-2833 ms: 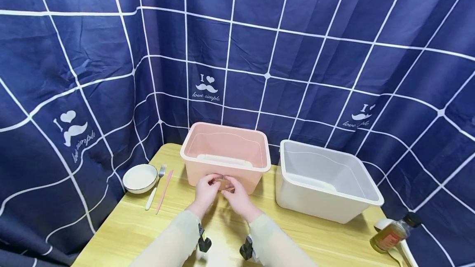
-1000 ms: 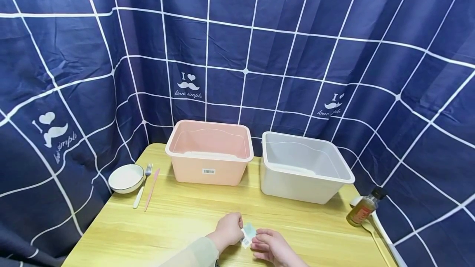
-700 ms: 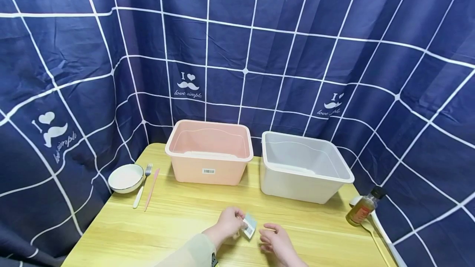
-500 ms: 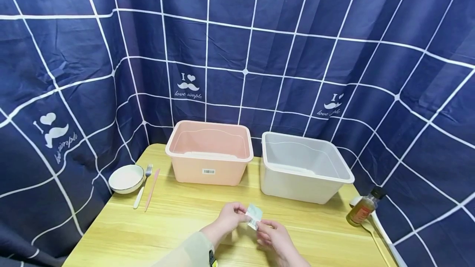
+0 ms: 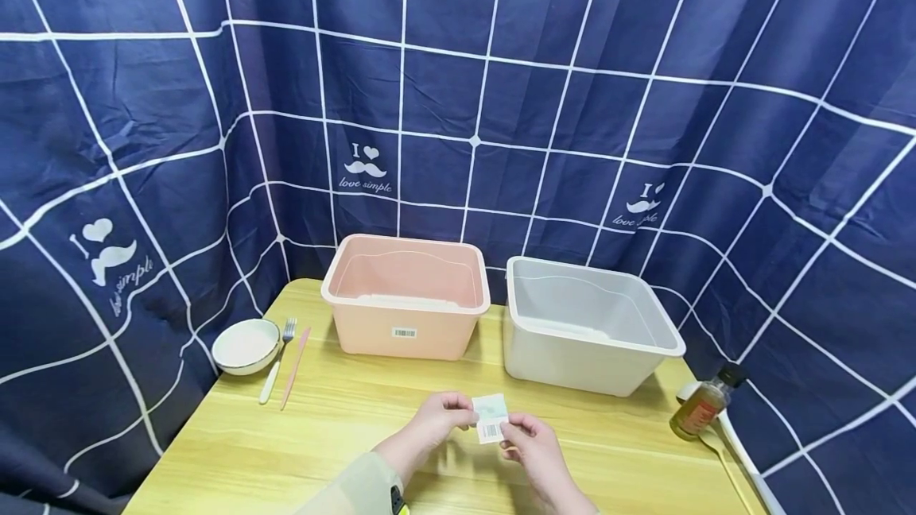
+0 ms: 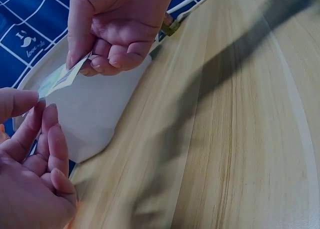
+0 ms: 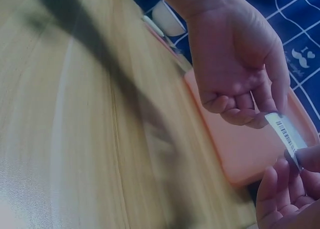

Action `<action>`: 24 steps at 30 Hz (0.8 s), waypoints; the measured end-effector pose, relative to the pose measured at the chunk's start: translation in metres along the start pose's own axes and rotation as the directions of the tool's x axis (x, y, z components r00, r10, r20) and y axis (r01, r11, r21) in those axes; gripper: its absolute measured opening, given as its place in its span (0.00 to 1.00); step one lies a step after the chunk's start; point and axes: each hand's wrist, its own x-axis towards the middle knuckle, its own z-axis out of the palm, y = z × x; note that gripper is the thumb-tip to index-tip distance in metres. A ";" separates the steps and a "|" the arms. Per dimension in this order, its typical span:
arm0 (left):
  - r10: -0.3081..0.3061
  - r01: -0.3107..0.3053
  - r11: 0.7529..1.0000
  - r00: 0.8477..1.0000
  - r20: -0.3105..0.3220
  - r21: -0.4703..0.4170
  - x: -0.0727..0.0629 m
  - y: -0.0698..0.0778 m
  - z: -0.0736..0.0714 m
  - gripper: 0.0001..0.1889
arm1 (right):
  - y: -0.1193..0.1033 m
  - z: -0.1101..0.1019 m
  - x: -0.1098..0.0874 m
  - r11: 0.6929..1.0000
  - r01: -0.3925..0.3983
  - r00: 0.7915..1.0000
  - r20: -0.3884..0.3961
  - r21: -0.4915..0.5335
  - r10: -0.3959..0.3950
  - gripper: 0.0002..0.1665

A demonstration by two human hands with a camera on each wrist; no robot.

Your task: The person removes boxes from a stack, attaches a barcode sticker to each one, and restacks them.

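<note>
A small barcode label sheet (image 5: 490, 413), pale green on its upper half and white with black bars below, is stretched between both hands above the table. My left hand (image 5: 435, 424) pinches its left edge between thumb and fingers. At the lower right corner, the thumb and fingers of my right hand (image 5: 535, 448) grip it too. The right wrist view shows the bars on the slightly bent label (image 7: 286, 133) from close up. Behind the hands stands a pink bin (image 5: 343, 332), with a white barcode sticker (image 5: 404, 333) on its front wall.
Right of the pink bin is a grey-white bin (image 5: 572, 364). A white bowl (image 5: 246, 345), a fork (image 5: 277, 364) and a pink knife (image 5: 295, 369) lie at the left. At the right edge, a bottle of yellowish liquid (image 5: 701, 410) rests by long-handled utensils.
Both hands have come from the pink bin's front wall toward the table's near side. The right hand, off the label 0.7 s ago, now grips it. The label has turned upright and flat to view.
</note>
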 end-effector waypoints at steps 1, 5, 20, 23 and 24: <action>0.001 -0.001 1.000 1.000 0.005 -0.005 0.000 0.000 0.000 0.07 | 0.000 0.000 0.000 1.000 0.002 1.000 -0.004 -0.001 -0.002 0.14; 0.003 -0.003 1.000 1.000 0.018 -0.022 -0.002 0.001 -0.001 0.09 | -0.002 0.002 0.000 1.000 0.007 0.999 -0.040 -0.007 -0.007 0.15; -0.037 0.035 0.999 0.995 -0.088 -0.025 -0.007 0.009 0.005 0.10 | -0.001 0.026 -0.004 0.917 0.240 0.939 -0.163 -0.319 -0.302 0.11; -0.045 0.043 0.999 0.996 -0.073 -0.029 -0.004 0.004 0.005 0.10 | 0.000 0.027 -0.003 0.921 0.248 0.942 -0.148 -0.302 -0.302 0.12; -0.045 0.043 0.999 0.997 -0.068 -0.031 -0.004 0.003 0.005 0.09 | 0.000 0.027 -0.004 0.921 0.253 0.943 -0.138 -0.296 -0.303 0.12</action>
